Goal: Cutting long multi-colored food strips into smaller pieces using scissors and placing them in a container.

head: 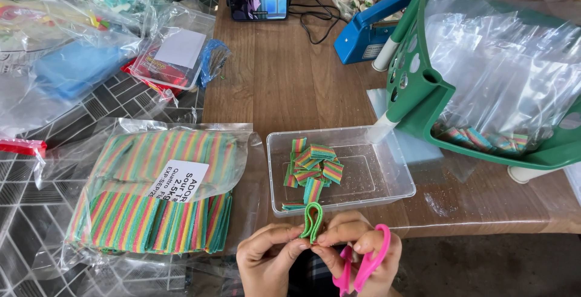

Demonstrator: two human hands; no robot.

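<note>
Pink scissors (361, 267), brown wooden table (284, 85), grey patterned floor (24, 212), cluttered bags.

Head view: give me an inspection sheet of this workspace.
Surface: wooden table, sugar crumbs near the tub.
Job's things: folded candy strip pinched by both hands; clear tub holding cut rainbow pieces; open candy bag on the left.
Clutter: plastic bags, blue sealer, green basket lined with a bag.
Grippers: left hand on the strip; right hand also carries pink scissors.
Cables: black cable behind the phone.
Surroundings: tiled floor.
</note>
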